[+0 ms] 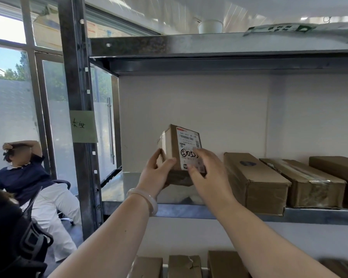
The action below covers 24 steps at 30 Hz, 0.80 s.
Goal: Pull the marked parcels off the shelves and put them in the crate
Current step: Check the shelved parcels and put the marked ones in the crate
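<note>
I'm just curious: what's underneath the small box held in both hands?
Below the small box: the metal shelf with a pale patch. The left hand and right hand cover its lower edge; its underside is hidden.

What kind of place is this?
Probably a parcel depot or pickup point. Steel shelving holds rows of cardboard parcels, the nearest box carries a shipping label with a handwritten code, and a handwritten note tags the shelf post.

Held parcel [180,149] left of 3 boxes [255,183] on the shelf [189,211].
</note>
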{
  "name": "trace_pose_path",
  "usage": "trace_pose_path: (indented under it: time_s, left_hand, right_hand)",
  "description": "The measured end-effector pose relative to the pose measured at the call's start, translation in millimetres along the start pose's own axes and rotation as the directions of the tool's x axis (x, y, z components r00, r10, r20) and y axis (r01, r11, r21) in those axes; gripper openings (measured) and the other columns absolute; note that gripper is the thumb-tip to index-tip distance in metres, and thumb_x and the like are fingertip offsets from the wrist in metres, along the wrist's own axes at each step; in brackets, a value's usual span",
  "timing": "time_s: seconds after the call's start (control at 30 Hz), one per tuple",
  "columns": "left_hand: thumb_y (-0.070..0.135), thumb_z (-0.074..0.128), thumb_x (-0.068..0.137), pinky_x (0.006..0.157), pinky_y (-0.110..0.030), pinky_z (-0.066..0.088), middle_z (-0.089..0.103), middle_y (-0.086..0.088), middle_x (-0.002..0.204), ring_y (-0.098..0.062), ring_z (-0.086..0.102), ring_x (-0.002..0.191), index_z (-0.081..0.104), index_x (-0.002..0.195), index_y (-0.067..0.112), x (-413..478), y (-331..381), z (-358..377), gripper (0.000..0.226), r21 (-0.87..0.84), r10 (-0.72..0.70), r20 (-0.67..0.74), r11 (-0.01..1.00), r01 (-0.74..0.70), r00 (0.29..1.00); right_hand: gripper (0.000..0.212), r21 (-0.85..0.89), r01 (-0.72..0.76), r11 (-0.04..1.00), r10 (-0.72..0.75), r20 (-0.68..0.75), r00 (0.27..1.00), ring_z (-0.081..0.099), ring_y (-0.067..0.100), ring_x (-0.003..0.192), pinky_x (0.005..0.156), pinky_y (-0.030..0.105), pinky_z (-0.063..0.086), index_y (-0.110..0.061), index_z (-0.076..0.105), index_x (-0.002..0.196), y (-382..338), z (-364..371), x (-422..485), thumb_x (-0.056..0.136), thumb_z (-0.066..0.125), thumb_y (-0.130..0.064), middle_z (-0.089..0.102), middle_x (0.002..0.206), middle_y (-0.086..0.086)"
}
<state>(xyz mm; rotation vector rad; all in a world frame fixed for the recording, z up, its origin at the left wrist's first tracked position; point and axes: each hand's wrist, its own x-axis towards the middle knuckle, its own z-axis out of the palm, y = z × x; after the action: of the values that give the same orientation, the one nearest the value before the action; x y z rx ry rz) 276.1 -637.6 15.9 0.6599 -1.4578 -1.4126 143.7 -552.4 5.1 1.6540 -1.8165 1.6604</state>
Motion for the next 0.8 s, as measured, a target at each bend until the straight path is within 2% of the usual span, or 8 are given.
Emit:
trace_pose_path:
  time_s: [0.1, 0.2, 0.27, 0.33, 0.4, 0.5, 0.6, 0.8]
  left_hand:
    - [0.031, 0.069, 0.086, 0.076, -0.035, 0.061, 0.076, 0.001, 0.102, -0.014, 0.074, 0.084, 0.051, 0.136, 0.043, 2.5, -5.6, -6.0, 0.054, -0.104, -0.053, 0.014, 0.993, 0.055, 0.998]
    - [0.035, 0.063, 0.089, 0.091, -0.041, 0.056, 0.075, 0.001, 0.104, -0.019, 0.072, 0.096, 0.057, 0.128, 0.047, 5.1, -10.5, -9.7, 0.041, -0.028, -0.066, 0.028, 0.997, 0.067, 0.997]
    - [0.037, 0.058, 0.092, 0.093, -0.037, 0.055, 0.075, 0.003, 0.104, -0.017, 0.071, 0.097, 0.060, 0.120, 0.047, 9.7, -11.2, -12.7, 0.029, 0.067, -0.042, -0.013, 0.997, 0.043, 0.999]
    - [0.038, 0.054, 0.094, 0.076, -0.020, 0.055, 0.075, 0.015, 0.092, -0.006, 0.071, 0.084, 0.063, 0.105, 0.054, 14.7, -11.0, -15.6, 0.022, 0.159, 0.002, -0.052, 0.987, 0.006, 0.999]
    - [0.042, 0.049, 0.094, 0.064, -0.013, 0.050, 0.072, 0.027, 0.082, 0.000, 0.069, 0.077, 0.062, 0.090, 0.065, 17.2, -10.8, -18.1, 0.027, 0.253, 0.032, -0.071, 0.967, -0.013, 0.997]
    - [0.046, 0.045, 0.093, 0.065, -0.018, 0.050, 0.069, 0.032, 0.081, 0.001, 0.068, 0.080, 0.056, 0.114, 0.065, 19.4, -12.5, -22.0, 0.030, 0.380, 0.096, -0.080, 0.923, -0.059, 0.992]
    - [0.044, 0.050, 0.095, 0.055, -0.011, 0.048, 0.066, 0.030, 0.097, 0.002, 0.067, 0.077, 0.038, 0.139, 0.055, 25.3, -11.1, -24.7, 0.047, 0.471, 0.120, -0.037, 0.878, -0.089, 0.992]
    - [0.044, 0.063, 0.088, 0.088, -0.026, 0.048, 0.061, 0.003, 0.128, -0.013, 0.057, 0.102, 0.053, 0.135, 0.034, 39.2, -17.1, -31.2, 0.048, 0.640, 0.095, 0.027, 0.763, -0.091, 0.995]
  right_hand:
    - [0.050, 0.062, -0.165, 0.984, 0.163, 0.037, 0.986, 0.049, 0.011, 0.122, 0.100, 0.028, 0.045, -0.028, 0.046, 0.140, 4.4, 0.3, 6.5, 0.092, 0.061, -0.031, 0.053, 0.133, -0.008]
    - [0.054, 0.125, -0.247, 0.961, 0.228, 0.147, 0.962, 0.054, 0.004, 0.104, 0.085, 0.016, 0.043, -0.026, 0.046, 0.141, 5.4, 5.5, 6.5, 0.090, 0.065, -0.027, 0.058, 0.124, -0.009]
    - [0.056, 0.091, -0.225, 0.970, 0.210, 0.150, 0.966, 0.053, -0.003, 0.096, 0.077, 0.006, 0.040, -0.027, 0.047, 0.140, 5.9, 7.3, 7.9, 0.088, 0.067, -0.028, 0.056, 0.116, -0.014]
    - [0.059, 0.049, -0.201, 0.978, 0.191, 0.163, 0.968, 0.053, -0.005, 0.093, 0.070, 0.001, 0.038, -0.026, 0.048, 0.140, 5.2, 8.4, 11.5, 0.085, 0.069, -0.029, 0.056, 0.111, -0.018]
    - [0.061, 0.000, -0.187, 0.982, 0.183, 0.201, 0.962, 0.054, -0.001, 0.096, 0.070, 0.001, 0.037, -0.024, 0.048, 0.141, 3.7, 9.3, 15.1, 0.085, 0.071, -0.027, 0.062, 0.119, -0.013]
    - [0.058, -0.063, -0.152, 0.986, 0.162, 0.218, 0.962, 0.057, 0.004, 0.098, 0.075, 0.004, 0.039, -0.022, 0.051, 0.139, 1.9, 8.9, 20.2, 0.085, 0.072, -0.029, 0.064, 0.125, -0.004]
    - [0.054, -0.175, -0.129, 0.976, 0.170, 0.246, 0.954, 0.057, 0.012, 0.114, 0.093, 0.023, 0.045, -0.024, 0.052, 0.137, 1.2, 7.9, 27.6, 0.088, 0.067, -0.038, 0.061, 0.129, -0.002]
    - [0.050, -0.236, -0.159, 0.959, 0.225, 0.287, 0.931, 0.055, 0.016, 0.116, 0.089, 0.024, 0.045, -0.027, 0.052, 0.136, 9.0, 18.5, 32.3, 0.089, 0.064, -0.042, 0.059, 0.130, 0.000]
